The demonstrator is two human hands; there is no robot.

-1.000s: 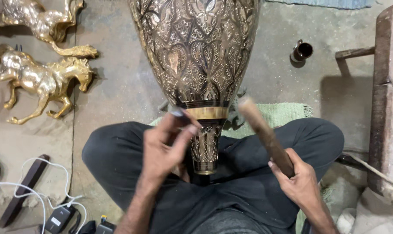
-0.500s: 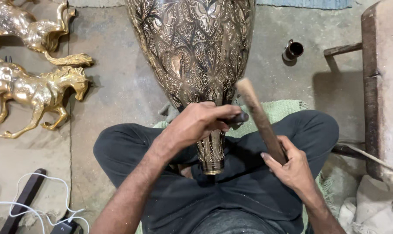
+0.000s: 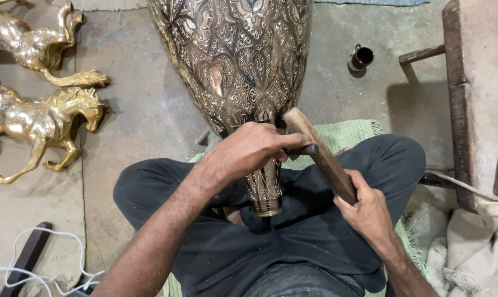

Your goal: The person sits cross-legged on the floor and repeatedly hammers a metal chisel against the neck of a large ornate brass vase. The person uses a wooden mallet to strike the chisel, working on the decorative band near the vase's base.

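The vase (image 3: 235, 71) is lying across the person's lap, two horse figures (image 3: 37, 118) are standing to its left on the floor (image 3: 144, 115), and a small cup (image 3: 361, 57) is sitting to its right.

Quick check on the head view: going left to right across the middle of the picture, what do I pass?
Gold horse figure → left hand, gripping a short dark metal tool against the neck of the engraved brass vase → right hand, holding a wooden stick → wooden bench.

I note a brass-toned vase (image 3: 238, 66) chased with dark floral and leaf patterning, golden horse figures (image 3: 40, 118), a pale green mat (image 3: 353, 135), black trousers (image 3: 216, 242).
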